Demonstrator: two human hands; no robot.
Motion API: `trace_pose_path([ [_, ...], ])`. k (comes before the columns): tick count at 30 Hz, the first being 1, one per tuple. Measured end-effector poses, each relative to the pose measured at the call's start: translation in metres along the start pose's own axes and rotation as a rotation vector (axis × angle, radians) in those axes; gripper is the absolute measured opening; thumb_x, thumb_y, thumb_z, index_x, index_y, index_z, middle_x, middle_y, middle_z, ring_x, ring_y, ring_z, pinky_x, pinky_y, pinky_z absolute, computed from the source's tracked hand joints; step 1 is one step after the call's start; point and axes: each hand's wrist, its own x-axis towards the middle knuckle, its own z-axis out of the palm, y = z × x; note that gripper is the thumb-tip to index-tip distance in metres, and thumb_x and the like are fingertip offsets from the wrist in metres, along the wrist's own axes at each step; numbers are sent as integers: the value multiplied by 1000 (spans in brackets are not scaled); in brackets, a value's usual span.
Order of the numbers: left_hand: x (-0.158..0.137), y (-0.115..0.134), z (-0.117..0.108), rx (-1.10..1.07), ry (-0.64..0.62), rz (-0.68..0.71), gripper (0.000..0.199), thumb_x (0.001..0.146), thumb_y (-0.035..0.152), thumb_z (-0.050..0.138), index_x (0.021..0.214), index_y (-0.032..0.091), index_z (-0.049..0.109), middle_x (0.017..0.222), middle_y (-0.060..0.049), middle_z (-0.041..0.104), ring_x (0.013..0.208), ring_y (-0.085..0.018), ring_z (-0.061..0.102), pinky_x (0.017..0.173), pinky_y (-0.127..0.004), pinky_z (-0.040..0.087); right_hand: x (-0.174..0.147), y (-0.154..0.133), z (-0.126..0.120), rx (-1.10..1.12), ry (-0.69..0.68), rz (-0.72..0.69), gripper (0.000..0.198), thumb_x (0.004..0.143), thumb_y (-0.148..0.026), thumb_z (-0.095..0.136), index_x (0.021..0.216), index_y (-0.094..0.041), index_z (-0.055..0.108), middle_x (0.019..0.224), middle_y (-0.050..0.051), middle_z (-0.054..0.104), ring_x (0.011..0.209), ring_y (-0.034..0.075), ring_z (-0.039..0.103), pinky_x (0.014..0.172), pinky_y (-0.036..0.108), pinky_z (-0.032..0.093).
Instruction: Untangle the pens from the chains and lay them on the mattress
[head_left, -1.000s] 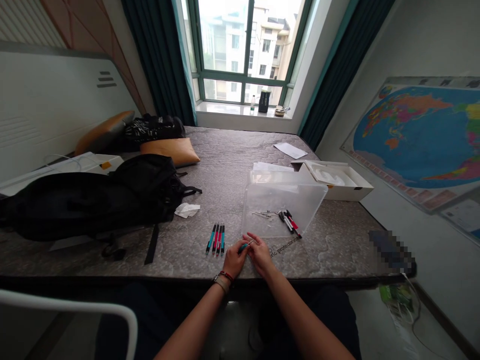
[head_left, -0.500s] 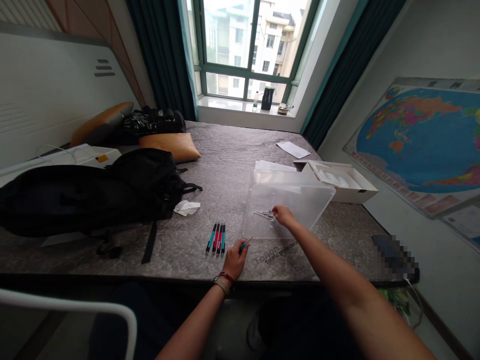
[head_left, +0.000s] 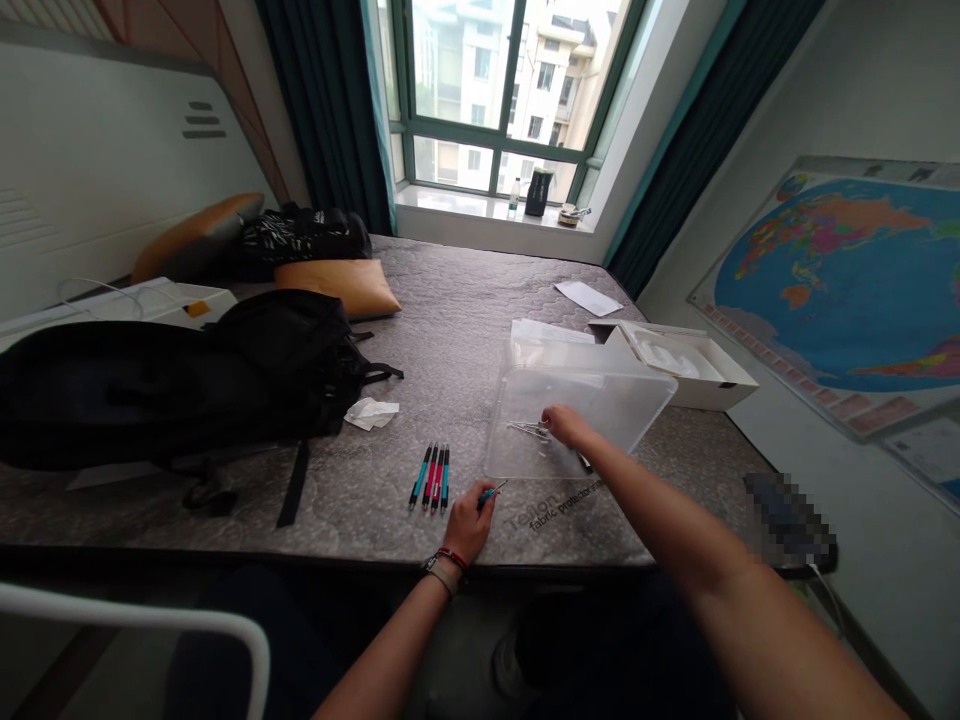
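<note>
My left hand (head_left: 471, 520) rests closed on the mattress near its front edge, gripping a blue pen (head_left: 487, 495) with a thin tip that points right. Just left of it, several blue and red pens (head_left: 430, 478) lie side by side. My right hand (head_left: 564, 424) reaches into a clear plastic box (head_left: 634, 400) that lies with its open side toward me. Its fingers are pinched at a small pile of thin whitish sticks (head_left: 525, 430); whatever they hold is too small to make out. A short dark piece (head_left: 584, 463) shows beside my right forearm.
A black backpack (head_left: 285, 370) and a crumpled tissue (head_left: 371, 413) lie on the left of the mattress (head_left: 450, 300). Behind the clear box are papers (head_left: 551, 331) and an open white box (head_left: 705, 365). A blurred dark device (head_left: 791, 520) sits at the right corner.
My right hand has shifted slightly left over the whitish sticks, and the dark piece by my forearm has come into sight. My left hand keeps its grip on the blue pen.
</note>
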Motion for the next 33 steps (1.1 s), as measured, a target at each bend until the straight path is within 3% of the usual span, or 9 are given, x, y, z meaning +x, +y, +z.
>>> trace_pose_path([
  [8, 0, -2, 0, 12, 4, 1, 21, 95, 33, 44, 101, 22, 61, 79, -2, 66, 73, -18, 63, 67, -26, 42, 4, 15, -13, -56, -79, 19, 23, 71, -14, 73, 93, -18, 75, 103, 15, 71, 93, 26, 65, 80, 30, 46],
  [14, 0, -8, 3, 70, -28, 13, 20, 94, 31, 44, 103, 24, 60, 82, -3, 67, 79, -20, 64, 71, -28, 43, -1, 34, -20, -65, -84, 118, 16, 67, -17, 77, 83, -14, 74, 94, 17, 72, 86, 27, 67, 76, 32, 49],
  [19, -1, -11, 5, 135, -48, 17, 18, 93, 28, 45, 103, 24, 60, 81, -4, 66, 80, -21, 63, 72, -28, 43, -11, 37, -7, -17, -106, 181, 14, 66, -22, 79, 78, -15, 74, 90, 15, 73, 84, 25, 68, 73, 30, 50],
  [24, -1, -8, 4, 148, -42, 14, 19, 94, 28, 44, 103, 24, 60, 79, -3, 65, 79, -20, 63, 71, -28, 42, -16, 31, 1, 90, -57, 256, 11, 66, -16, 76, 75, -12, 73, 89, 17, 72, 88, 29, 68, 73, 31, 49],
  [27, 0, -5, 4, 136, -25, 0, 21, 95, 32, 43, 103, 23, 60, 78, -3, 65, 77, -20, 63, 70, -27, 42, -26, 26, 1, 205, -3, 272, 10, 72, -19, 70, 78, -12, 72, 88, 17, 73, 88, 27, 68, 73, 30, 49],
  [30, 2, -1, 2, 79, 1, -9, 23, 96, 35, 42, 101, 22, 61, 76, -2, 64, 71, -17, 62, 67, -25, 40, -55, 9, 10, 394, 58, 249, 23, 84, -30, 60, 96, -13, 70, 92, 12, 73, 82, 20, 68, 67, 26, 50],
  [31, 2, 0, 2, 66, 12, -17, 24, 96, 36, 42, 99, 22, 61, 74, -1, 63, 68, -16, 61, 65, -25, 39, -69, 1, 15, 507, 74, 228, 27, 86, -34, 58, 103, -14, 68, 92, 10, 72, 78, 18, 68, 63, 24, 51],
  [33, 3, 2, 0, 50, 28, -37, 25, 96, 37, 42, 97, 21, 61, 70, 0, 61, 64, -15, 58, 62, -24, 38, -100, -19, 28, 1025, 135, 178, 37, 79, -38, 67, 107, -15, 65, 90, 8, 71, 71, 17, 67, 57, 24, 52],
])
